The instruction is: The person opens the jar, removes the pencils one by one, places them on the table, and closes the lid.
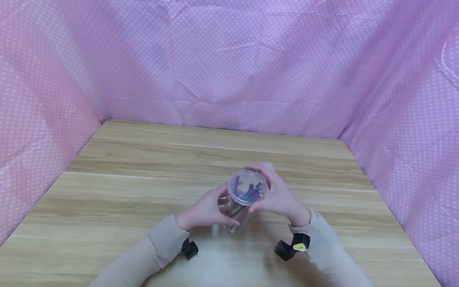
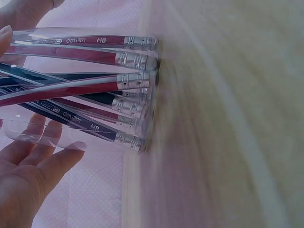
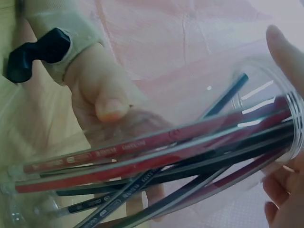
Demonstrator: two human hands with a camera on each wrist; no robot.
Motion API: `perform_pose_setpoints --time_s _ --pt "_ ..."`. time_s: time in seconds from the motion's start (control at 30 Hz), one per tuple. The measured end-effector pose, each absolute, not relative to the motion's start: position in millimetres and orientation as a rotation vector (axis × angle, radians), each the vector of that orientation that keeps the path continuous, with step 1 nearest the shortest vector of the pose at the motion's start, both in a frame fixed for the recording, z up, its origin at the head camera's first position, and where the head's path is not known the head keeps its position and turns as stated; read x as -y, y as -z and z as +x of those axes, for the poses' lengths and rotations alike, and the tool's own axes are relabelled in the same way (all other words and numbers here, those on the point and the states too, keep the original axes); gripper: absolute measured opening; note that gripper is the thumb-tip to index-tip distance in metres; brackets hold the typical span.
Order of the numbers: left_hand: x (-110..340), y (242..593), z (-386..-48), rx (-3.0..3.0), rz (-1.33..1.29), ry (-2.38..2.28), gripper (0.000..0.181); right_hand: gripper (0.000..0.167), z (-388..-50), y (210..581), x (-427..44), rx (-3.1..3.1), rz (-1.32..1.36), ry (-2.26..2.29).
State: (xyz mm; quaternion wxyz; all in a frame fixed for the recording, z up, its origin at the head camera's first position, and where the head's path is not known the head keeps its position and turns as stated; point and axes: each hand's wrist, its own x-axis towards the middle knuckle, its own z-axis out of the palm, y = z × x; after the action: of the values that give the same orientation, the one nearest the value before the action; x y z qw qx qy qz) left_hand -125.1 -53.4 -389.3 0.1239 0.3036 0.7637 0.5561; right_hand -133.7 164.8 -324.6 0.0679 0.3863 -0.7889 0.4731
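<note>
A clear plastic jar (image 1: 247, 188) stands upright between both hands, its round transparent top facing up. Inside are several red and dark pencils (image 2: 71, 90) marked HB, their metal-capped ends at the jar's bottom. My left hand (image 1: 211, 207) grips the lower body from the left, thumb in front. Around the rim from the right curls my right hand (image 1: 274, 195), thumb at the near side. In the right wrist view the left hand (image 3: 107, 104) shows partly through the clear wall. Whether the jar's base touches the table cannot be told.
A light wood-grain table (image 1: 143, 159) spreads beneath the hands. Pink dotted cloth (image 1: 229, 71) hangs along its back and both sides. Black wrist cameras (image 1: 189, 249) sit under the beige sleeves (image 1: 163, 243).
</note>
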Motion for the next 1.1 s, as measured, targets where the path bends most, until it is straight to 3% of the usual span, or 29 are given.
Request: perform_pose_setpoints --time_s 0.2,0.53,0.93,1.1 --pt "53 390 -125 -2.225 0.887 -1.619 0.093 0.097 -122 326 -163 2.348 0.996 -1.410" --pt "52 392 -127 -2.209 0.899 -1.616 0.093 0.076 -111 320 -158 2.458 0.814 -1.324" --pt "52 392 -127 -2.227 0.902 -1.632 0.090 0.072 -126 325 -162 2.342 1.039 -1.503" --pt "52 390 -128 -2.206 0.893 -1.634 0.088 0.080 -135 325 -164 2.286 1.198 -1.624"
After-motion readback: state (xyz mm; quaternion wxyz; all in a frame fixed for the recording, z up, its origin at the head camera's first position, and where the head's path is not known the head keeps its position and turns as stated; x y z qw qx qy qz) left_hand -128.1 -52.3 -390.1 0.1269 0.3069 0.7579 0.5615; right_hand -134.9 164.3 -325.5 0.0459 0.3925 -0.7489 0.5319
